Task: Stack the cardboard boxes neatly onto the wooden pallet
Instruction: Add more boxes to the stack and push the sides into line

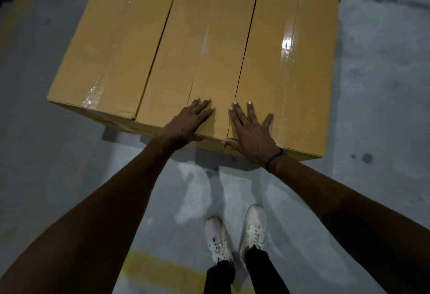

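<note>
**Two flat hands on the near edge of the box stack**

Three cardboard boxes lie side by side in the front row, long sides touching, with more boxes butted against their far ends. The left hand (189, 122) rests palm down on the near end of the middle box (197, 56), fingers straight and close together, gripping nothing. The right hand (250, 130) lies flat on the near end of the right box (286, 72), fingers spread, its thumb hooked over the front edge just at the seam between the two boxes. A dark wristband (274, 159) circles the right wrist. The left box (116, 42) sits untouched beside them. Clear tape runs along each box top. The stack hides whatever it rests on. White shoes (235, 233) stand on the grey concrete floor (58, 165), near a yellow floor line (160, 268).
</note>
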